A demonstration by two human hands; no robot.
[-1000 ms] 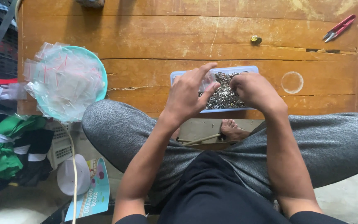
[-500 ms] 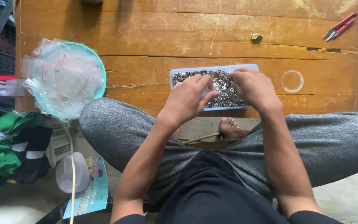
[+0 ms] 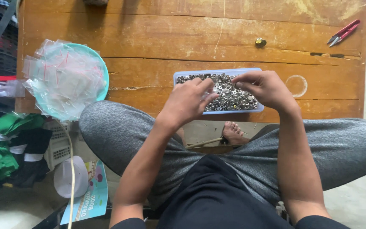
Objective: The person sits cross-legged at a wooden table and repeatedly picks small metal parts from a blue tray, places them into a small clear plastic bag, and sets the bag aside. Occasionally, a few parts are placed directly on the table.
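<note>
- My left hand (image 3: 188,101) curls over the tray's near edge, thumb and fingers pressed together — on a snap, I judge, though I cannot see one.
- My right hand (image 3: 264,88) pinches at the heap from above, fingertips closed.
- The metal snaps (image 3: 229,94) fill a shallow blue tray (image 3: 217,72) on the wooden table (image 3: 183,38), close by my knees for easy reach.
- Clear little bags (image 3: 62,78) pile in a teal bowl (image 3: 103,72) to the left; red snips (image 3: 343,32) lie far right.

A pale blue tray (image 3: 183,75) holds silvery metal buttons (image 3: 234,95) on the scratched brown wooden table (image 3: 170,38), beside red snips (image 3: 343,32).
</note>
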